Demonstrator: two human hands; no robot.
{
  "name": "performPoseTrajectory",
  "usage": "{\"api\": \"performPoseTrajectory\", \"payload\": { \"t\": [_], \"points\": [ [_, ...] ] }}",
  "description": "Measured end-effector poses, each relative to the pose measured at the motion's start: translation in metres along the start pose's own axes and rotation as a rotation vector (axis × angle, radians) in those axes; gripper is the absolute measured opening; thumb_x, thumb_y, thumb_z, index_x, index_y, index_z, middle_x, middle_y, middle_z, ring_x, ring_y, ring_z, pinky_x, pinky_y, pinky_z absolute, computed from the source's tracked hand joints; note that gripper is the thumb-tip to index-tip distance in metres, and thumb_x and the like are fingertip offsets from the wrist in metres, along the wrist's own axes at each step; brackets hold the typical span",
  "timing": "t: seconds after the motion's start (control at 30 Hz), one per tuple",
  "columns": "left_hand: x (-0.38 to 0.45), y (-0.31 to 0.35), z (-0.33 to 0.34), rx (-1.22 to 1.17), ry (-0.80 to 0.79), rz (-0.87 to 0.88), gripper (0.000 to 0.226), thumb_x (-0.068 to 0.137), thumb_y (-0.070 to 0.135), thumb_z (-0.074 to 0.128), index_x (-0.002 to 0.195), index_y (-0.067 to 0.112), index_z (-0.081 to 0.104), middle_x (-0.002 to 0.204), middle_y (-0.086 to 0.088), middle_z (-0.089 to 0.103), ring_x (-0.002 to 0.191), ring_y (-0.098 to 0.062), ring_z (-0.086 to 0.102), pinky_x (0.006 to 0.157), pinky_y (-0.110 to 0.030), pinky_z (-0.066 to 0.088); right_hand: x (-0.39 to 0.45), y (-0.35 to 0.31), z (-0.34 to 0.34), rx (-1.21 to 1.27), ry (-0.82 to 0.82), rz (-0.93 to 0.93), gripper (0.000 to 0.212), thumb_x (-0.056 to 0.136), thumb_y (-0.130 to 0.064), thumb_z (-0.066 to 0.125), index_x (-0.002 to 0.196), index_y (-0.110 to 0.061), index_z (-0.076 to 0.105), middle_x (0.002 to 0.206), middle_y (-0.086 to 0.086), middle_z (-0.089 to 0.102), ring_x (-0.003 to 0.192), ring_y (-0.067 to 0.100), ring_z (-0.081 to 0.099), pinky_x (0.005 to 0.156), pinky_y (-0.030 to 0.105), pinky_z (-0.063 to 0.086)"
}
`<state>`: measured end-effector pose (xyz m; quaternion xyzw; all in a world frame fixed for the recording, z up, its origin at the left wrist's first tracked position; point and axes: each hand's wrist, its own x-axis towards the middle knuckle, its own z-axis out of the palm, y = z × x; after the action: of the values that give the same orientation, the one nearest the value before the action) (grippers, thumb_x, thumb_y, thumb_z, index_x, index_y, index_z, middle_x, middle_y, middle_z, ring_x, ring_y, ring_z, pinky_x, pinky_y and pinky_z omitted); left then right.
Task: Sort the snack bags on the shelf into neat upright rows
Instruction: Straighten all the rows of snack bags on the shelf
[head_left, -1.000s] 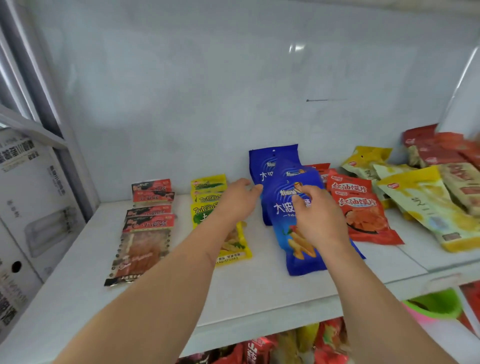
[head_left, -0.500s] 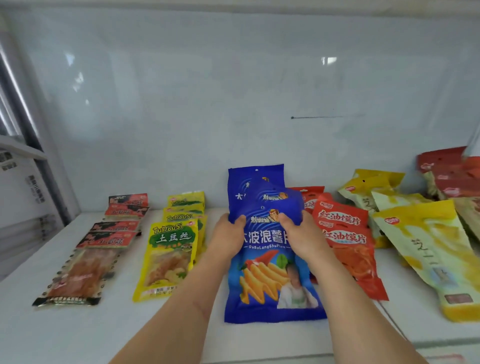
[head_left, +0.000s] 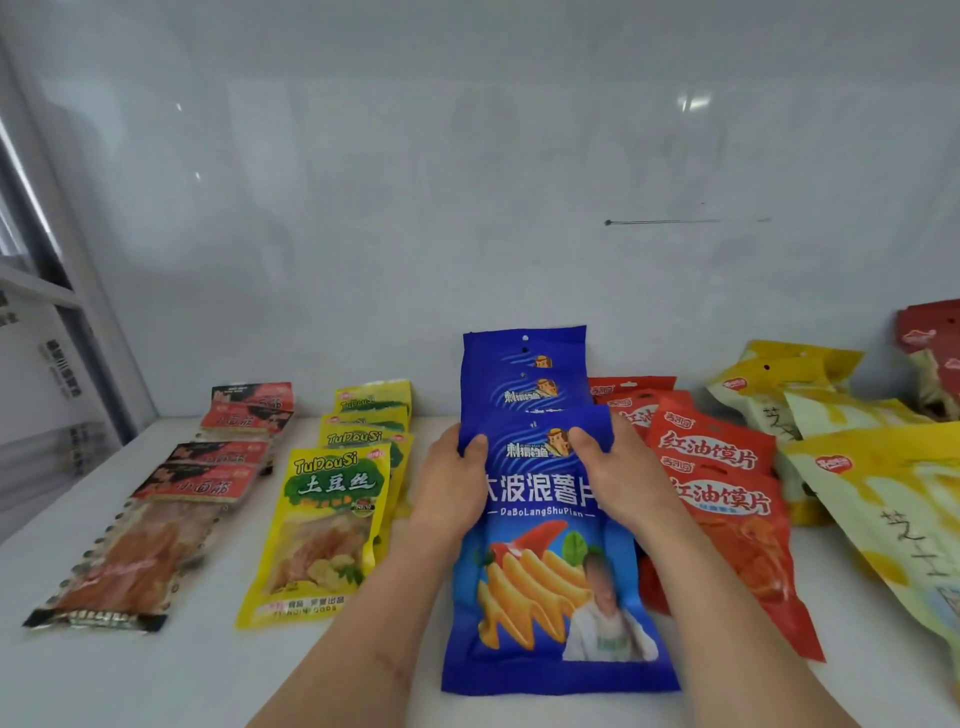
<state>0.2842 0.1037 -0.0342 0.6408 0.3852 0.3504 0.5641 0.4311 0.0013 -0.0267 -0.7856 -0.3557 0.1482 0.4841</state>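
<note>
A row of blue chip bags lies overlapping down the middle of the white shelf (head_left: 363, 680). The front blue bag (head_left: 550, 597) is gripped on its upper edges by both hands: my left hand (head_left: 452, 488) on the left side, my right hand (head_left: 615, 473) on the right. Behind it, more blue bags (head_left: 524, 374) reach to the back wall. Left of them sits a row of yellow TuDouSi bags (head_left: 322, 525), then a row of red-and-black bags (head_left: 156, 535). Right of the blue row lie red bags (head_left: 727, 499) and larger yellow bags (head_left: 893, 509), loosely piled.
The white back wall (head_left: 467, 208) closes the shelf behind the rows. A metal upright (head_left: 67, 291) stands at the left edge. More red bags (head_left: 930, 338) are stacked at the far right.
The view has drawn closer to the shelf. Both hands hold the same grip on the front blue bag, which now lies straighter in line with the blue bags behind it.
</note>
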Motion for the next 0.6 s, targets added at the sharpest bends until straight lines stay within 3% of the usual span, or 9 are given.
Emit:
{"api": "performPoseTrajectory", "payload": {
  "t": [0.13,0.3,0.47,0.6],
  "points": [
    [0.001,-0.003,0.001,-0.071,0.010,-0.080,0.021,0.105,0.034,0.049,0.111,0.016,0.057,0.100,-0.004,0.076,0.086,-0.020,0.076,0.074,-0.038,0.062,0.012,0.004,0.004,-0.085,0.023,-0.026,0.044,0.092,-0.060,0.050,0.128,-0.034,0.048,0.123,-0.001,0.059,0.107,0.020,0.063,0.082,0.041,0.057],
    [0.004,-0.007,0.001,-0.030,0.013,-0.087,0.026,0.104,0.039,0.049,0.115,0.016,0.056,0.102,-0.004,0.076,0.087,-0.020,0.076,0.079,-0.042,0.063,0.016,0.009,0.012,0.004,-0.053,0.076,0.045,0.099,-0.048,0.048,0.137,-0.024,0.039,0.119,0.005,0.063,0.089,0.016,0.068,0.058,0.025,0.051],
    [0.006,-0.009,0.001,0.029,0.000,-0.076,0.028,0.103,0.041,0.048,0.118,0.018,0.053,0.104,-0.002,0.074,0.087,-0.018,0.075,0.074,-0.037,0.062,0.015,0.009,0.012,0.062,-0.063,0.093,0.049,0.100,-0.047,0.046,0.139,-0.020,0.035,0.115,0.005,0.065,0.087,0.017,0.068,0.058,0.025,0.051],
    [0.005,-0.007,-0.001,-0.001,0.017,-0.096,0.026,0.103,0.040,0.050,0.117,0.017,0.052,0.103,-0.005,0.074,0.084,-0.020,0.075,0.064,-0.032,0.060,0.015,0.009,0.017,0.132,-0.081,0.095,0.047,0.099,-0.046,0.050,0.137,-0.022,0.039,0.115,0.004,0.066,0.091,0.018,0.069,0.067,0.030,0.057]
  ]
}}
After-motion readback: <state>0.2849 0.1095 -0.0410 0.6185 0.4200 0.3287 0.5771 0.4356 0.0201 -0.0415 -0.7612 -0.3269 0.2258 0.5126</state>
